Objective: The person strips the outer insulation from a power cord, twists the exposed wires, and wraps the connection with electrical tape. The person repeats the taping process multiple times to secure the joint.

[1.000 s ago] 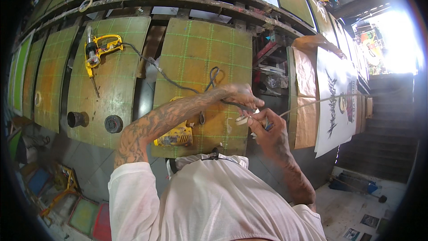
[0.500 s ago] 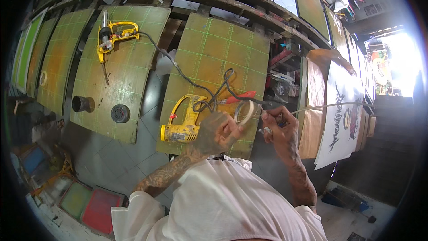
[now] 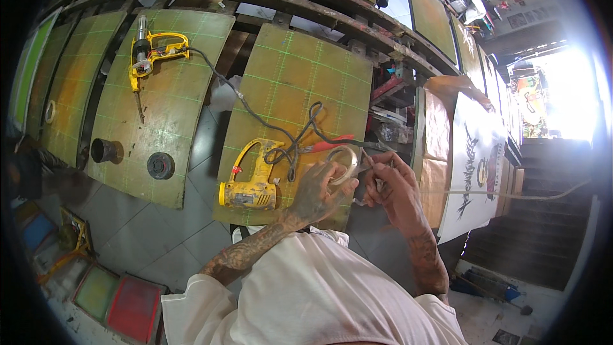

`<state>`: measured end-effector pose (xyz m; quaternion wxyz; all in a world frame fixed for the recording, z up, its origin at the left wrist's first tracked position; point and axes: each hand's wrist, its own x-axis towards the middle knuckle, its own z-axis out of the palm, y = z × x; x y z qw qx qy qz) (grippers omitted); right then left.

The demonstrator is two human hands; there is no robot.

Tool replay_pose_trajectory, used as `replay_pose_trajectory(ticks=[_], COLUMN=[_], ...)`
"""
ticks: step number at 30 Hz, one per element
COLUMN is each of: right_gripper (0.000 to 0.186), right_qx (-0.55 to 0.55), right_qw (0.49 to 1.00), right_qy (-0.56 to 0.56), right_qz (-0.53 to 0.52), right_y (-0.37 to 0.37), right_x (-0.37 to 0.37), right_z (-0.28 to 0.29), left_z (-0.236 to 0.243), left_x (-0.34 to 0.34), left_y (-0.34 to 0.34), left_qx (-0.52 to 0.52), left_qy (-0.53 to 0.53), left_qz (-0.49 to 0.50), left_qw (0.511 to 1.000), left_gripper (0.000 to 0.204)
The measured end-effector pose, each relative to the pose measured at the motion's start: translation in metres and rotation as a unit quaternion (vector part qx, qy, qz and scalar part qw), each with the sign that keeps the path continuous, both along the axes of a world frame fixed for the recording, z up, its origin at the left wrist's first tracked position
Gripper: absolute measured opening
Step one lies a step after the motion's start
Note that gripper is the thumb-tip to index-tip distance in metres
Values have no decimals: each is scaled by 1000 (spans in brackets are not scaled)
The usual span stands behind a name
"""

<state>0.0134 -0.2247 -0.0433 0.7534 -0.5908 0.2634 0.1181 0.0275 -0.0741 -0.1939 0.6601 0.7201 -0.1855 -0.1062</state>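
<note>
A pale roll of tape (image 3: 345,157) is held by my left hand (image 3: 321,190), whose fingers curl against its near side. Close by on the right, my right hand (image 3: 394,185) is closed in a pinch around the power cord. The black cord (image 3: 255,112) runs to it from the left, and a pale cord (image 3: 543,197) leads away to the right. A small light strip shows between the two hands; I cannot tell whether it is joined to the roll. Beyond the roll lies a red-handled tool (image 3: 331,144). The yellow heat gun housing (image 3: 249,179) rests left of my left hand.
The opened heat gun half with its metal barrel (image 3: 142,51) lies on the left board (image 3: 172,83). A black cylinder (image 3: 105,151) and a round black cap (image 3: 160,165) stand nearer. Gaps separate the boards. At right are brown paper (image 3: 437,134) and a printed white sheet (image 3: 469,160).
My hands have come closer together, the left moving beside the tape roll and the right shifting slightly down. The pale cord now sags lower at the right. The whole view has shifted slightly.
</note>
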Motion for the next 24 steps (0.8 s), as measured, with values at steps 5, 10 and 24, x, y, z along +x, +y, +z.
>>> replay_pose_trajectory(ticks=[5, 10, 24], right_gripper=[12, 14, 19], right_qx=[-80, -184, -432], right_qw=[996, 978, 863], right_qy=[-16, -71, -168], right_qz=[34, 67, 199], right_y=[-8, -18, -11], right_x=[2, 3, -3], right_z=[-7, -27, -46], left_z=[6, 28, 91], left_x=[-3, -8, 17], left_y=[11, 31, 44], left_qx=[13, -1, 153], left_qy=[-51, 5, -159], left_qz=[4, -77, -172], left_qw=[999, 997, 960], left_gripper=[42, 43, 34])
